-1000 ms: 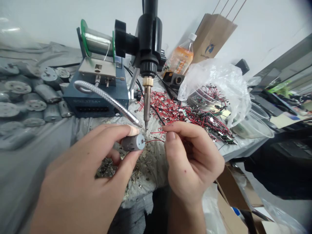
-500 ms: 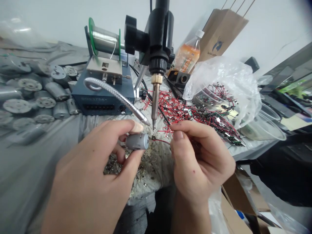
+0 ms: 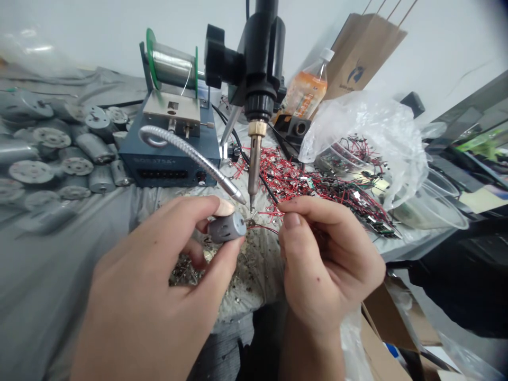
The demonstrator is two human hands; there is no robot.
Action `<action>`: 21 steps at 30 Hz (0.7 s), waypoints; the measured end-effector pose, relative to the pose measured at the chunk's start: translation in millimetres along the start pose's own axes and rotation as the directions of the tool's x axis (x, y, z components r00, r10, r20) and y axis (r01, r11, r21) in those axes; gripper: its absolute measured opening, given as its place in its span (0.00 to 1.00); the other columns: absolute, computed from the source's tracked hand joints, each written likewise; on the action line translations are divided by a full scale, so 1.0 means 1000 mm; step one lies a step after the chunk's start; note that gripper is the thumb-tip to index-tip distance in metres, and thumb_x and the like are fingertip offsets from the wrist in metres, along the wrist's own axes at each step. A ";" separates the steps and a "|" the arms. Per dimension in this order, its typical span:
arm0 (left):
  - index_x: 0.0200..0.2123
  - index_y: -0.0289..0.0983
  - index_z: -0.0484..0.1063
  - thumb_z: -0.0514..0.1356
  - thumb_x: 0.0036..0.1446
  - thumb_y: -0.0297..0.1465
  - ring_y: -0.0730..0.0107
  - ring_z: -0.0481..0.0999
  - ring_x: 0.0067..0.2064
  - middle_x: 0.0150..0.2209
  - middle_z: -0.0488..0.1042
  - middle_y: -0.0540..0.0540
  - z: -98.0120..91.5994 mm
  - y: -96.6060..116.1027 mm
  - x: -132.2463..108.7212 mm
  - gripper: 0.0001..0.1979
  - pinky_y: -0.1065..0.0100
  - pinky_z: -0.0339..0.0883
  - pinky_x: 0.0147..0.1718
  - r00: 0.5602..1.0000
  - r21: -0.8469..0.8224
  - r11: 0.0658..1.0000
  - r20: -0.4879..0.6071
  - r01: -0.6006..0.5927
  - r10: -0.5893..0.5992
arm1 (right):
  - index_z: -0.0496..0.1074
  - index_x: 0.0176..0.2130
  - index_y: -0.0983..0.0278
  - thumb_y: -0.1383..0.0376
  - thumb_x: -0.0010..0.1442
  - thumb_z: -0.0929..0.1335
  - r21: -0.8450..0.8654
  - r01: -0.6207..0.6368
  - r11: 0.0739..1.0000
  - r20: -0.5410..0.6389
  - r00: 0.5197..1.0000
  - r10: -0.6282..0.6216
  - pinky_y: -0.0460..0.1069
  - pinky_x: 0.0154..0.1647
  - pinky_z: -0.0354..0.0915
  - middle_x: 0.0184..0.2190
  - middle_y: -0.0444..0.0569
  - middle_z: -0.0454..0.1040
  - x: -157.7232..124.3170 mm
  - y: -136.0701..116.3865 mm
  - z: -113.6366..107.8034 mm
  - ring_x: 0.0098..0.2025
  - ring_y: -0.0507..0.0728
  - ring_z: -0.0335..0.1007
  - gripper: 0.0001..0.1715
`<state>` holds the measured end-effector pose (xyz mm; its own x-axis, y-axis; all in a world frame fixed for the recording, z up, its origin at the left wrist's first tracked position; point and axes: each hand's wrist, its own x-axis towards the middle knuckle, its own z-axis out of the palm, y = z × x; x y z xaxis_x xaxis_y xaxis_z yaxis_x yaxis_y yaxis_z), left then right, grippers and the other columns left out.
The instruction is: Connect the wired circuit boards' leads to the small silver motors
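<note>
- A small DC motor [image 3: 227, 227] is pinched by the left hand [image 3: 159, 270].
- A red wire [image 3: 264, 228] is pinched by the right hand [image 3: 327, 264].
- A soldering iron [image 3: 254, 169] is mounted just beside the motor.

Overhead obstacle — stand-mounted soldering iron [image 3: 254, 164]

Motors [image 3: 94, 148] left, wires [image 3: 289, 182] right

Soldering station [image 3: 166, 174] front reads "375A+"; preceding letters unclear.
</note>
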<state>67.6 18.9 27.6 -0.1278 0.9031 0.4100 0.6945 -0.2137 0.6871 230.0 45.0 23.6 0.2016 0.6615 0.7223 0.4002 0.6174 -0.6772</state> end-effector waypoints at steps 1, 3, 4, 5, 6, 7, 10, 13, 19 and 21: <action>0.53 0.57 0.73 0.66 0.66 0.34 0.72 0.79 0.32 0.44 0.80 0.60 0.000 0.001 0.000 0.15 0.67 0.80 0.35 1.000 0.001 1.000 0.002 -0.008 0.008 | 0.82 0.45 0.57 0.73 0.70 0.69 0.004 -0.002 1.000 0.001 1.000 0.002 0.49 0.23 0.68 0.30 0.43 0.77 0.000 0.000 0.000 0.22 0.50 0.64 0.14; 0.53 0.57 0.74 0.65 0.66 0.35 0.73 0.79 0.31 0.43 0.81 0.60 0.001 0.002 0.000 0.13 0.67 0.81 0.38 0.999 0.013 0.999 -0.016 -0.033 0.033 | 0.82 0.45 0.57 0.73 0.70 0.69 0.008 -0.006 1.000 0.002 1.000 0.006 0.49 0.24 0.68 0.29 0.44 0.76 0.000 0.000 0.000 0.22 0.50 0.64 0.14; 0.53 0.57 0.74 0.65 0.67 0.36 0.74 0.79 0.31 0.43 0.81 0.60 0.002 0.002 0.000 0.13 0.67 0.80 0.38 0.999 0.021 0.999 -0.032 -0.039 0.040 | 0.82 0.45 0.57 0.73 0.70 0.69 0.005 -0.009 1.000 0.003 1.000 0.009 0.49 0.24 0.69 0.30 0.44 0.77 0.000 0.000 0.000 0.23 0.51 0.64 0.13; 0.54 0.57 0.74 0.66 0.67 0.37 0.73 0.80 0.32 0.44 0.82 0.60 0.002 0.002 -0.001 0.14 0.67 0.80 0.38 0.998 0.028 0.999 -0.039 -0.040 0.042 | 0.82 0.45 0.57 0.73 0.70 0.69 0.003 -0.010 1.000 0.003 1.000 0.010 0.49 0.25 0.69 0.30 0.44 0.77 0.000 0.000 0.000 0.23 0.51 0.64 0.13; 0.55 0.58 0.74 0.66 0.67 0.38 0.72 0.81 0.33 0.44 0.82 0.61 0.003 0.001 -0.002 0.15 0.68 0.80 0.38 0.998 0.031 0.999 -0.045 -0.035 0.037 | 0.82 0.45 0.57 0.73 0.70 0.69 0.000 -0.009 1.000 0.003 1.000 0.009 0.49 0.25 0.70 0.30 0.44 0.77 0.000 0.000 0.000 0.23 0.51 0.65 0.13; 0.56 0.59 0.74 0.66 0.67 0.39 0.72 0.83 0.36 0.45 0.83 0.61 0.003 0.001 -0.002 0.16 0.69 0.81 0.39 0.998 0.030 0.999 -0.047 -0.029 0.030 | 0.82 0.45 0.57 0.73 0.70 0.69 -0.003 -0.007 1.000 0.002 1.000 0.007 0.49 0.25 0.70 0.30 0.44 0.77 0.000 0.000 0.000 0.23 0.51 0.65 0.13; 0.57 0.59 0.74 0.65 0.68 0.38 0.72 0.86 0.41 0.46 0.84 0.62 0.002 -0.001 -0.004 0.16 0.75 0.80 0.39 0.999 -0.002 1.000 -0.042 -0.028 0.028 | 0.81 0.45 0.57 0.73 0.70 0.69 -0.011 -0.005 1.000 -0.001 1.000 0.005 0.49 0.24 0.70 0.29 0.44 0.76 -0.001 0.000 0.000 0.23 0.51 0.65 0.13; 0.56 0.57 0.75 0.62 0.69 0.37 0.73 0.86 0.41 0.44 0.85 0.61 0.000 0.000 -0.002 0.14 0.77 0.79 0.36 0.999 -0.030 0.999 -0.028 -0.043 0.042 | 0.82 0.45 0.57 0.73 0.70 0.69 0.000 -0.007 1.000 -0.007 1.000 0.007 0.49 0.23 0.68 0.29 0.43 0.77 -0.001 0.000 0.000 0.23 0.51 0.66 0.13; 0.52 0.57 0.78 0.62 0.70 0.38 0.75 0.83 0.32 0.39 0.85 0.61 -0.004 0.001 -0.003 0.11 0.75 0.79 0.32 0.999 -0.056 0.998 -0.024 -0.031 0.030 | 0.82 0.45 0.57 0.73 0.70 0.69 0.020 -0.018 1.000 -0.010 1.000 0.018 0.49 0.24 0.68 0.29 0.43 0.76 0.000 0.000 0.001 0.22 0.50 0.64 0.13; 0.53 0.57 0.78 0.62 0.70 0.37 0.75 0.83 0.30 0.38 0.84 0.61 -0.004 0.000 -0.006 0.11 0.76 0.80 0.30 1.000 -0.094 0.996 -0.012 0.005 -0.006 | 0.82 0.45 0.57 0.73 0.70 0.69 0.015 -0.011 1.000 -0.007 1.000 0.011 0.49 0.23 0.67 0.29 0.43 0.76 0.000 0.000 0.000 0.22 0.50 0.63 0.13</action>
<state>65.4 12.3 27.7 -0.1408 0.8998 0.4131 0.6241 -0.2432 0.7425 229.7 45.2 23.7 0.2120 0.6657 0.7155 0.3847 0.6162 -0.6873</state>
